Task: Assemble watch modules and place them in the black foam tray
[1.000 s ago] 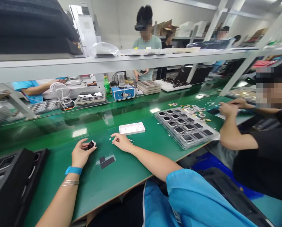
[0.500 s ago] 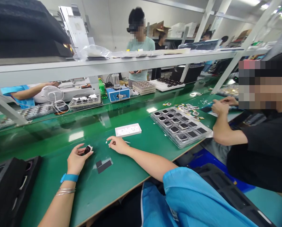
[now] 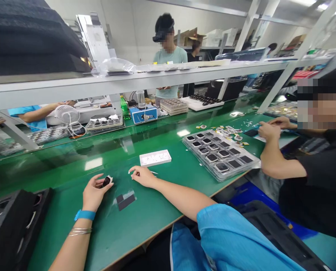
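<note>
My left hand [image 3: 94,191] holds a small watch case [image 3: 107,181] with a dark face and a pale rim, pinched between thumb and fingers just above the green bench. My right hand [image 3: 141,176] rests low on the bench, its index finger reaching out and the others loosely bent. By that fingertip is a tiny white piece [image 3: 129,172]; whether they touch I cannot tell. A thin pointed tool [image 3: 155,172] pokes out behind the right hand, mostly hidden. Between the hands, nearer me, lie dark rectangular strips [image 3: 126,201] on clear film.
Beyond my right hand stands a white shallow box [image 3: 156,164] with tiny pieces. A clear tray [image 3: 219,177] of watch cases lies to the right, where a co-worker's hands [image 3: 269,130] work. Black foam [image 3: 8,222] stands at left. A white shelf [image 3: 145,77] crosses above the bench.
The whole view has shifted slightly, things sitting a little lower and further right. The watch case looks turned a little in my left hand. My right hand stays by the white piece.
</note>
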Demonstrator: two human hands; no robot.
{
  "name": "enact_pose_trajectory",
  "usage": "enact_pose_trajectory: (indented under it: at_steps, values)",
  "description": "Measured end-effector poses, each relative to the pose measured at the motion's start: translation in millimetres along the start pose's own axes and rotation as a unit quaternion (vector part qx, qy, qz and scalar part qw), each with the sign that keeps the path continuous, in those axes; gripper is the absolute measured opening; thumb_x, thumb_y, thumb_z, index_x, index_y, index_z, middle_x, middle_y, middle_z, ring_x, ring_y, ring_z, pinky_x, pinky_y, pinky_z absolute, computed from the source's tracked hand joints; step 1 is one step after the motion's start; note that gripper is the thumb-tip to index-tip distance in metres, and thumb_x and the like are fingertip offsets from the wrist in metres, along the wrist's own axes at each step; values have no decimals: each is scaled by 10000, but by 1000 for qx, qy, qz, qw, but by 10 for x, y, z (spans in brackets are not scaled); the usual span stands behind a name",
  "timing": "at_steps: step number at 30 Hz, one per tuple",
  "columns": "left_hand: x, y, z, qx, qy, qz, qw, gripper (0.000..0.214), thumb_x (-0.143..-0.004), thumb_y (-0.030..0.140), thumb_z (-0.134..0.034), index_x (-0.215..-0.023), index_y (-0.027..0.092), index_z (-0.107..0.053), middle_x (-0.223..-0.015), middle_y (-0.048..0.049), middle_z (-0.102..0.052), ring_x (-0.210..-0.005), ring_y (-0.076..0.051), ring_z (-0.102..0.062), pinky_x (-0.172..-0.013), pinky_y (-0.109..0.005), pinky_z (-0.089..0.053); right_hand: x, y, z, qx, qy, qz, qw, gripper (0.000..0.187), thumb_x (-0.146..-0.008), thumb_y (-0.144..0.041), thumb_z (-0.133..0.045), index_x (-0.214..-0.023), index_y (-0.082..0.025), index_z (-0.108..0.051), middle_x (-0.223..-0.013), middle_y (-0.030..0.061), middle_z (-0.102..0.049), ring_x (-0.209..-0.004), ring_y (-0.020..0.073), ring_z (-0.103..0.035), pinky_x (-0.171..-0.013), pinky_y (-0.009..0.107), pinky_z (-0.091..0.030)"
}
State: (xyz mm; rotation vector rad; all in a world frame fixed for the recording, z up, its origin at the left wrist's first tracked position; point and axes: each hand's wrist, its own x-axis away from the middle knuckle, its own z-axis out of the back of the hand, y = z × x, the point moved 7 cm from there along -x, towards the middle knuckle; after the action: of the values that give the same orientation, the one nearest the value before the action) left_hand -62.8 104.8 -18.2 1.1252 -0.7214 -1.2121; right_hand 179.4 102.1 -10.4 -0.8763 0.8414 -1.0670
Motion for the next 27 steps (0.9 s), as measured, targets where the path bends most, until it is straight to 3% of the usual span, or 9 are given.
enact_pose_trajectory:
  at_steps: [8, 17, 27]
  values:
    - [27, 26, -48, 22, -7, 6, 1000, 759, -424, 423, -861, -1104, 183, -625, -906, -68, -715, -892, -249, -679, -962, -486, -508, -4, 10, 18, -6, 6, -6, 1000, 206, -844, -138, -590, -1031, -187, -662, -756, -14, -688, -737, 130, -617, -711, 234, -451]
    - [203, 215, -151, 14, -27, -13, 999, 765, -440, 471, -847, -1113, 187, -621, -938, -81, -728, -927, -273, -681, -989, -504, -486, -5, 16, 19, -9, 11, -7, 1000, 189, -840, -144, -614, -1013, -194, -673, -762, -19, -698, -725, 123, -617, -695, 221, -449]
    - [188, 220, -115, 1, -12, -7, 1000, 779, -417, 474, -841, -1104, 186, -616, -940, -86, -713, -924, -283, -675, -975, -511, -495, 29, -55, 81, -14, 35, 0, 999, 175, -849, -150, -610, -1002, -204, -677, -753, -26, -698, -755, 129, -649, -708, 225, -464]
